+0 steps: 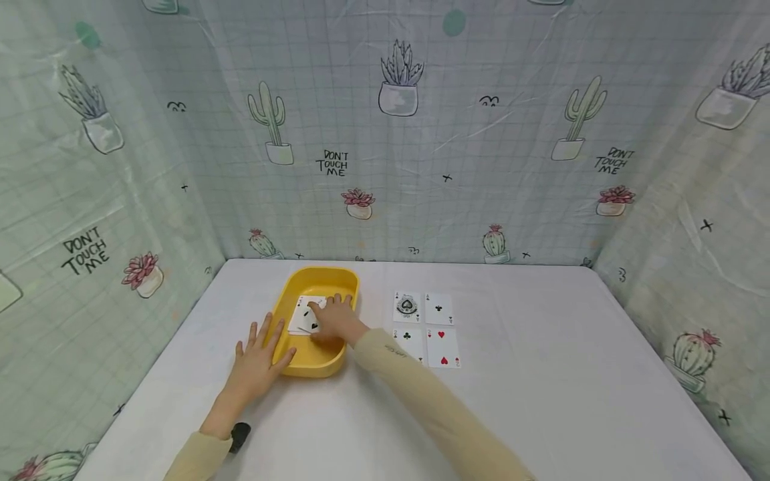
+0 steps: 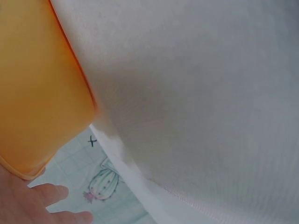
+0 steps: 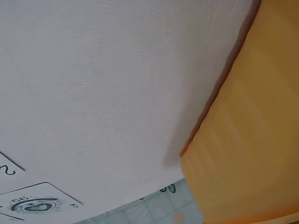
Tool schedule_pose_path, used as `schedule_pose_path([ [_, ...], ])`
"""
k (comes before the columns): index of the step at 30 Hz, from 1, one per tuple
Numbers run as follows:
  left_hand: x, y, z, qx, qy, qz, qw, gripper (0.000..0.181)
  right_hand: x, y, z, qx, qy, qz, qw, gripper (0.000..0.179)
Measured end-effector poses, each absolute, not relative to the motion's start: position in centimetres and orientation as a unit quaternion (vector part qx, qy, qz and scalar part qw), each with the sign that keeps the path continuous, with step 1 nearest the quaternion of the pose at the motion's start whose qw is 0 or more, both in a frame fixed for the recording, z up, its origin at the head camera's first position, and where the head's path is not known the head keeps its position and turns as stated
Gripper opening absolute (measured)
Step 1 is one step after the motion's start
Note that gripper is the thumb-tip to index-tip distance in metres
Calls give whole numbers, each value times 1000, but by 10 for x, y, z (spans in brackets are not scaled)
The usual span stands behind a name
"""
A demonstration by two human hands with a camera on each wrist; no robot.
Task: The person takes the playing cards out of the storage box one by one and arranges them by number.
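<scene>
A yellow tray [image 1: 319, 369] stands at the left of the white table, and playing cards [image 1: 301, 324] lie loosely overlapped inside it. My right hand [image 1: 337, 321] reaches over the tray's right side, its fingers over the cards and covering part of them; I cannot tell if it pinches one. At the tray's left rim, my left hand [image 1: 252, 364] rests with its fingers spread. In the left wrist view, fingers [image 2: 49, 193] show beside the tray's orange-yellow wall [image 2: 42, 93]. The right wrist view shows the tray's other wall [image 3: 252, 140], with the right hand out of sight.
Right of the tray, several cards lie face up in two rows: an ace of spades [image 1: 407, 307], an ace of clubs [image 1: 439, 309], a two of clubs [image 1: 407, 339] partly behind the right sleeve [image 1: 415, 394], and a two of hearts [image 1: 443, 347]. A patterned curtain [image 1: 445, 133] surrounds the table.
</scene>
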State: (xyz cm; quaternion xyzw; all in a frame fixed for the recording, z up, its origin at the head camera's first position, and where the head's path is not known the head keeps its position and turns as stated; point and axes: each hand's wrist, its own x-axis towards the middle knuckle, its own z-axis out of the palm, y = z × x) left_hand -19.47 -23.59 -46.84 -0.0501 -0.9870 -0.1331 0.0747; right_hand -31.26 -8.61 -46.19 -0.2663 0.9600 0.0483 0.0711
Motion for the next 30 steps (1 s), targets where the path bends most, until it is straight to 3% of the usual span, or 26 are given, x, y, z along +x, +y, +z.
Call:
schedule_pose_path([
  [16,-195,-236,-476,-57,-986,-135,85,68,-308,-86,-461,-241,967,35,77,74],
  [30,-193,-237,-481,-53,-985,-130,96,68,-306,-87,-465,-271,961,55,22,78],
])
